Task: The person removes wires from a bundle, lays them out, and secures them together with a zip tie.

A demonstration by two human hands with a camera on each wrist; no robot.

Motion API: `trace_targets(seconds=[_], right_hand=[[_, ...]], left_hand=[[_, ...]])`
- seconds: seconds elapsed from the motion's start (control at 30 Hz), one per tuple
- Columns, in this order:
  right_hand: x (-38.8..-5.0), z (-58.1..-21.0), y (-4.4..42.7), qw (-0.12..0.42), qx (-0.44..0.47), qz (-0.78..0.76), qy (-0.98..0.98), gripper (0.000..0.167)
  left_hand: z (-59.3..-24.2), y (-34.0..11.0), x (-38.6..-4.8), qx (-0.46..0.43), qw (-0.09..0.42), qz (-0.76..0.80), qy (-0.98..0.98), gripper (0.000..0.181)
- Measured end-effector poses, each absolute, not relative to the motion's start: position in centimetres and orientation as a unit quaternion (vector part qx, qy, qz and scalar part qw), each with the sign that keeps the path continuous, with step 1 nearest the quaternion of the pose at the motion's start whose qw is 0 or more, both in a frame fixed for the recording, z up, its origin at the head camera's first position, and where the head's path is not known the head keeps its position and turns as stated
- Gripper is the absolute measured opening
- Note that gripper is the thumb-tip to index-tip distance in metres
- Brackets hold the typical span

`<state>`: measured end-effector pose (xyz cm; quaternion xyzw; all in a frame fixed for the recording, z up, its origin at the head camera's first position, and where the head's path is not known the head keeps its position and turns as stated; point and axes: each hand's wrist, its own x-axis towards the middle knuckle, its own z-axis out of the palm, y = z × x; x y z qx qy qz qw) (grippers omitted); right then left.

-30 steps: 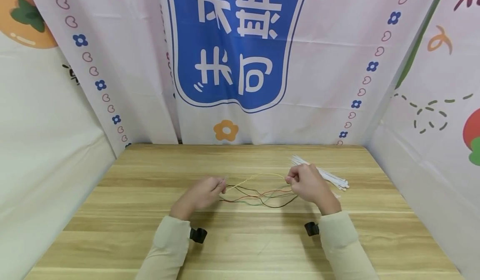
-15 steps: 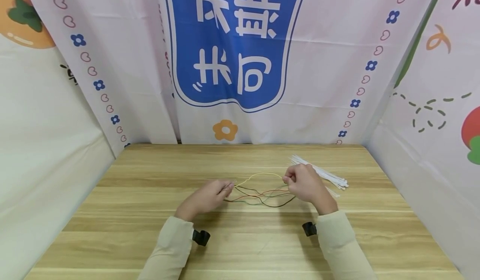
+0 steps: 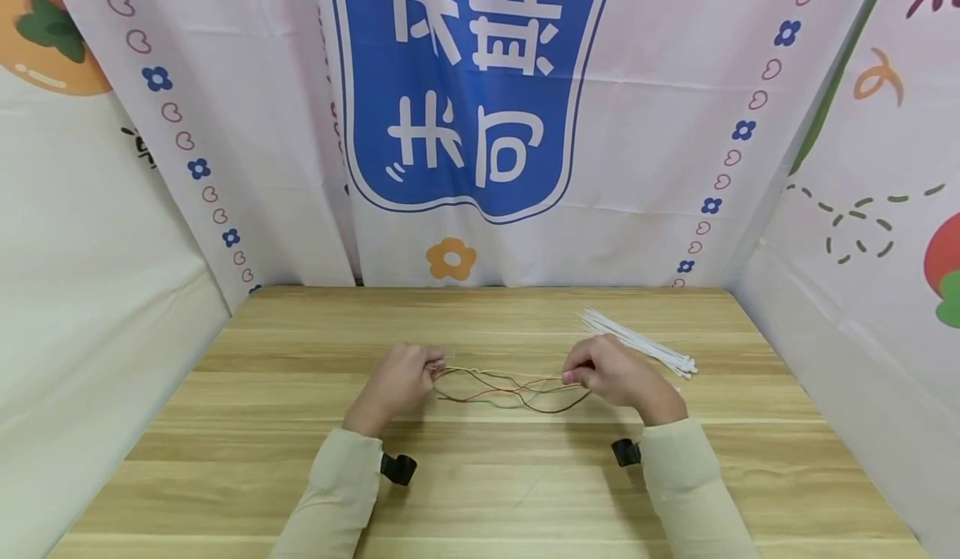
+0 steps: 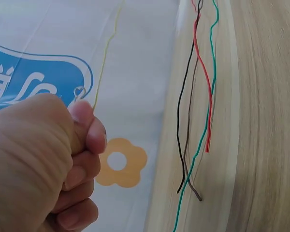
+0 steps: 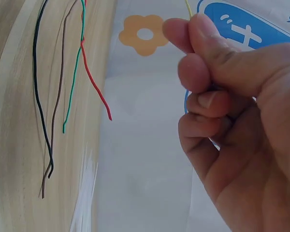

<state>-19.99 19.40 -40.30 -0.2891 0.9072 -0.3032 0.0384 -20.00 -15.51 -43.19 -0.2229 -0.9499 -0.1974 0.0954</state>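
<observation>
Plainly, the yellow wire (image 4: 103, 63) is the thing to reckon from, held up at both ends. Behind it hangs a printed cloth (image 3: 285, 126), too far back to interfere much. Beneath it spreads the wood-grained bench (image 3: 480, 492), bearing the rest directly: no box, bag or tray shows in any view, so nothing sits inside anything.

At the yellow wire's left end, the left hand (image 3: 397, 384) has its fingers curled in, thumb and forefinger pinching the wire; at its right end, the right hand (image 3: 617, 376) grips it narrowly between thumb and forefinger, other fingers folded. Beyond that right end, white strips (image 3: 645, 346) lie loosely together; a careless sweep of the right hand could scatter them.

Nearer the person than the yellow wire, and lower, lie a black wire (image 4: 178, 116), a brown wire (image 5: 62, 65), a green wire (image 4: 213, 58) and a red wire (image 4: 210, 104), crossing one another. Tangling looks the chief hazard, since bends in the yellow wire could catch those crossings if it drops. Slim pinches might also slip under a hard pull. By the left thumb rises a pale curl (image 4: 79, 90); I cannot tell what it belongs to.
</observation>
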Motion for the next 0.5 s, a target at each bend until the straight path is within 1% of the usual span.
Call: trace_targets(seconds=[0.2, 0.37, 0.5], right_hand=[[-20.05, -40.66, 19.34, 0.065, -0.294, -0.290, 0.908, 0.017], [-20.10, -40.92, 19.17, 0.064, -0.297, -0.266, 0.915, 0.017], [-19.93, -40.72, 18.85, 0.064, -0.283, -0.244, 0.925, 0.019]], left_hand=[[-43.37, -15.34, -19.92, -0.207, 0.107, -0.178, -0.956, 0.028], [-43.49, -15.21, -19.99, -0.196, 0.102, -0.156, -0.963, 0.029], [-43.54, -15.26, -19.95, -0.198, 0.093, -0.154, -0.964, 0.026]])
